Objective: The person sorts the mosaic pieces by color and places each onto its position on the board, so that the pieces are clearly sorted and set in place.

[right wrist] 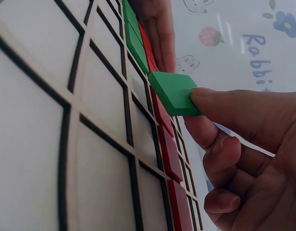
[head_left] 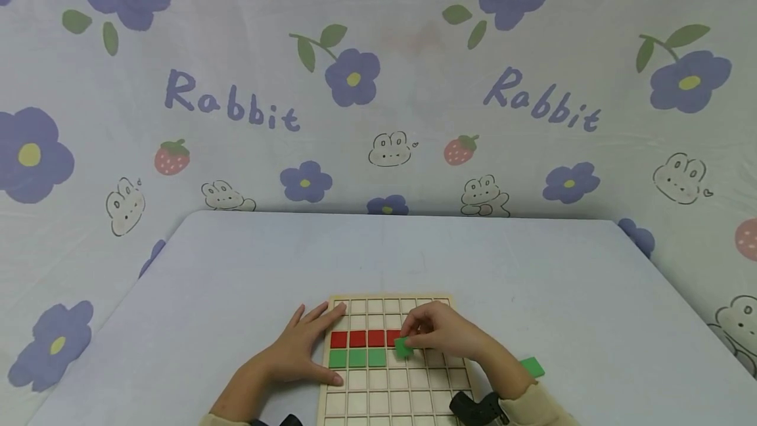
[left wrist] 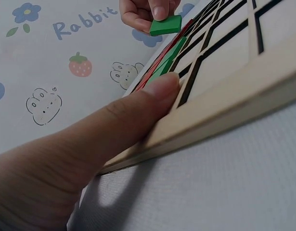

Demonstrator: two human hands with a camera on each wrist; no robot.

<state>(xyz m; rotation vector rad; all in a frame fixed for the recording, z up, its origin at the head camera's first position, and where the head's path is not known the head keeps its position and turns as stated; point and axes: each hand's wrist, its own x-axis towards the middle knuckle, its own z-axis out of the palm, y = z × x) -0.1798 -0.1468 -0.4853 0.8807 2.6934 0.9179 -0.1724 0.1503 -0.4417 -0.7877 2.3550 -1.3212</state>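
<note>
A wooden grid board (head_left: 376,403) lies on the table, with a row of red tiles (head_left: 357,338) and three green tiles (head_left: 357,358) set in the row nearer me. My right hand (head_left: 440,331) pinches a loose green tile (head_left: 404,348) between thumb and fingers. In the right wrist view that held tile (right wrist: 174,94) is tilted close over the grid, at the end of the green row. Spread along the board's left edge, my left hand (head_left: 298,350) rests with its fingers at the far corner. Its thumb (left wrist: 157,94) lies on the frame in the left wrist view.
Another green tile (head_left: 532,367) lies on the white table (head_left: 236,281), to the right of my right forearm. A black wrist device (head_left: 476,407) overlaps the board's near right side. Behind the table hangs a patterned cloth (head_left: 414,117).
</note>
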